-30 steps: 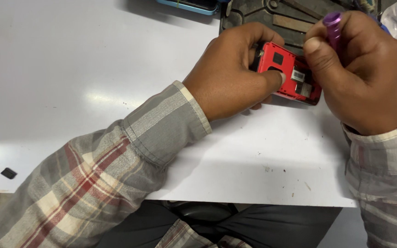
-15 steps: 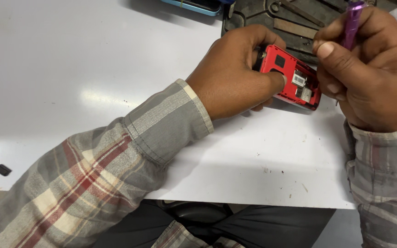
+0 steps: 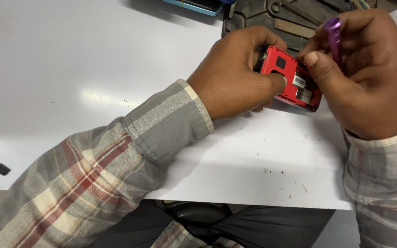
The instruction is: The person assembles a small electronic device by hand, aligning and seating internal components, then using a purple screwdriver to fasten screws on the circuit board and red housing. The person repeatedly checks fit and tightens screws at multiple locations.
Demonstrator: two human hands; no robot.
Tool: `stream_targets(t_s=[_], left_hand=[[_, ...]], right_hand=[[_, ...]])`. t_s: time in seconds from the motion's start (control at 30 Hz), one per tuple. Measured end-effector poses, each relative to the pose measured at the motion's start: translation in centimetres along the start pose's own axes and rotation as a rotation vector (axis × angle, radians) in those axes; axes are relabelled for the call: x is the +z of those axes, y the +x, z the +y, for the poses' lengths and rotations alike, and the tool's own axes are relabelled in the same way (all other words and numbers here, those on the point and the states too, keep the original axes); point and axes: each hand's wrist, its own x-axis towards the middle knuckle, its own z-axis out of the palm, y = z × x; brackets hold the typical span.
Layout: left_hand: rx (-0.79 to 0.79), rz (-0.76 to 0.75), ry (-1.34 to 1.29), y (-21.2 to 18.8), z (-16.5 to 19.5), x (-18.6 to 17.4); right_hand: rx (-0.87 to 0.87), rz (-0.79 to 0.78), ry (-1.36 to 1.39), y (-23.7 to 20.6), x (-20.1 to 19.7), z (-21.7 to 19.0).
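The left hand [image 3: 235, 76] was clamped on a small red phone body [image 3: 290, 78], its back cover already off and its inner frame bare, held just above the white worktop [image 3: 93, 69] toward two o'clock in the view. The thumb pressed the near edge; the other fingers wrapped the far side. At three o'clock of it, the right hand [image 3: 364, 78] had its fingers closed on a purple-handled tool [image 3: 334, 34], tip hidden behind the thumb near the phone's right end. Judging by this, opening was done and work inside remained. A dark tool tray [image 3: 276, 18] lay at twelve o'clock, and a small black chip [image 3: 2, 169] lay well apart at eight o'clock.
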Motion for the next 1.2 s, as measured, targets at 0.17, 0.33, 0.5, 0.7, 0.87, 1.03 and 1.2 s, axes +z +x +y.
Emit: stream_targets(t_s=[0.17, 0.33, 0.5, 0.7, 0.87, 1.03, 1.2], left_hand=[[0.009, 0.000, 0.003, 0.0, 0.0, 0.0], [0.020, 0.000, 0.010, 0.0, -0.2, 0.0], [0.044, 0.014, 0.040, -0.1, -0.2, 0.0], [0.056, 0.036, 0.083, 0.0, -0.3, 0.0], [0.085, 0.051, 0.114, 0.0, -0.5, 0.1], [0.078, 0.055, 0.119, 0.2, -0.6, 0.1], [0.092, 0.065, 0.110, 0.2, -0.7, 0.2]], right_hand=[[0.010, -0.019, -0.015, -0.6, 0.2, 0.4], [0.037, -0.045, 0.025, -0.6, 0.1, 1.0], [0.038, -0.048, 0.044, -0.5, 0.0, 1.0], [0.063, -0.031, 0.009, -0.5, 0.1, 0.5], [0.059, -0.023, 0.013, -0.4, 0.2, 0.3], [0.054, -0.030, 0.011, -0.5, 0.1, 0.5], [0.071, -0.042, 0.021, -0.7, 0.2, 0.7]])
